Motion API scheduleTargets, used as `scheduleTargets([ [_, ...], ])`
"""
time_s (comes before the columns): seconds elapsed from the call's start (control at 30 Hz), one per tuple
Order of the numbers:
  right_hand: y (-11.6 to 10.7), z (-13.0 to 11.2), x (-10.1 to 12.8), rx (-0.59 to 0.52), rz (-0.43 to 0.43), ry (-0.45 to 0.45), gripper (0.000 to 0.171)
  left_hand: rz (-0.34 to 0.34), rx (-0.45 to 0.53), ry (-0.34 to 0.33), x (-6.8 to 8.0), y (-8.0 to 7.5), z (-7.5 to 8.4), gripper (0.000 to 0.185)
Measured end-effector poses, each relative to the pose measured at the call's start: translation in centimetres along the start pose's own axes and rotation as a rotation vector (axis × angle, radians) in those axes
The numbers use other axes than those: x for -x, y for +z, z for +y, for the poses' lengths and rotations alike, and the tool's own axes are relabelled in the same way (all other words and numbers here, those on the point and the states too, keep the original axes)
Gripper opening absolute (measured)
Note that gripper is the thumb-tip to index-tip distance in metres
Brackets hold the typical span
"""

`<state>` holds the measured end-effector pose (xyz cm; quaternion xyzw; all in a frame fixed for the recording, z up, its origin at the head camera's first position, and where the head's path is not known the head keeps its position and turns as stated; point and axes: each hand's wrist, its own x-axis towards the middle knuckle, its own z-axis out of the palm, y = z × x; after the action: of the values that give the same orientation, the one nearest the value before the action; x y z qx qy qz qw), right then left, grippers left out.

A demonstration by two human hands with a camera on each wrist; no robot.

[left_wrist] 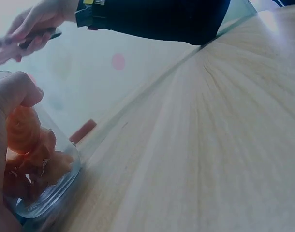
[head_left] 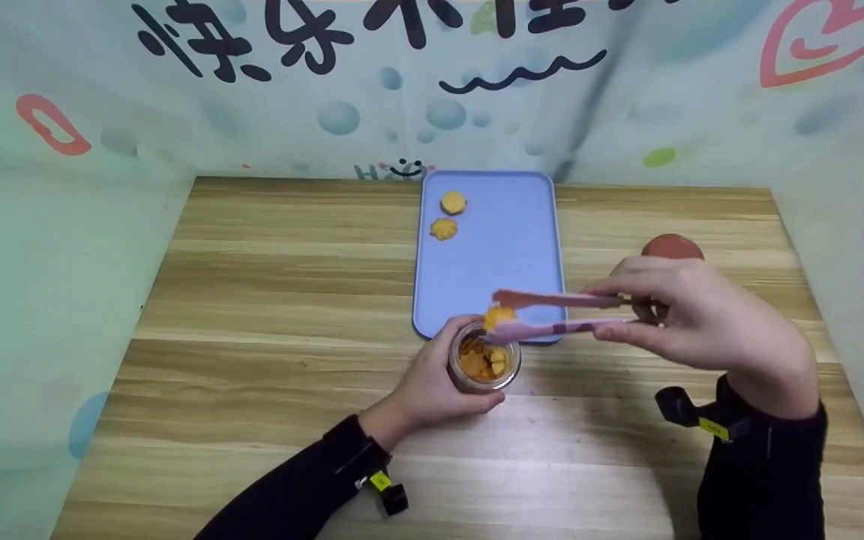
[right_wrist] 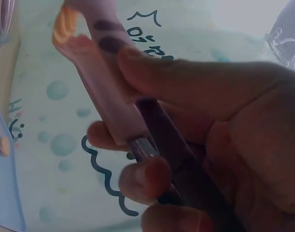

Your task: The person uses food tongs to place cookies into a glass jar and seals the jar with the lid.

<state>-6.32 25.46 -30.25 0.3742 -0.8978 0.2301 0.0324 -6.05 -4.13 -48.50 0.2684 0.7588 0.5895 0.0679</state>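
My left hand [head_left: 436,382] grips a clear glass jar [head_left: 518,364] from its left side, thumb along the front. Inside the jar lie several small golden cookies [head_left: 481,361], also seen through its wall in the left wrist view. My right hand [head_left: 709,311] holds pink tongs [head_left: 559,300] with dark handles [right_wrist: 181,159], fingers curled round them. Between the tongs' tips is one ridged flower-shaped cookie [head_left: 500,316], over the jar's far rim. Behind the jar a blue tray [head_left: 492,255] bears a round cookie [head_left: 453,202] and a flower-shaped cookie [head_left: 443,229] near its left edge.
A reddish-brown round lid-like thing [head_left: 672,246] lies on the table behind my right hand and is partly hidden by it. The wood-grain table [head_left: 267,315] meets printed cloth walls [head_left: 289,135] at the back and both sides.
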Motion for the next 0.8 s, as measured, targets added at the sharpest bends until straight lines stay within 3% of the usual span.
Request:
scheduleTargets([
  [0.2,0.3,-1.3,0.3,0.026,-0.052,-0.04,0.035,-0.025,0.055,0.001,0.1,-0.6,2.1,0.089],
  [0.43,0.9,-2.2,0.2,0.114,-0.041,-0.05,0.033,-0.041,0.054,0.015,0.1,-0.9,2.6,0.086],
  [0.8,2.4,-2.9,-0.3,0.132,-0.149,0.096,0.036,-0.036,0.032,0.057,0.0,-0.6,2.5,0.086],
])
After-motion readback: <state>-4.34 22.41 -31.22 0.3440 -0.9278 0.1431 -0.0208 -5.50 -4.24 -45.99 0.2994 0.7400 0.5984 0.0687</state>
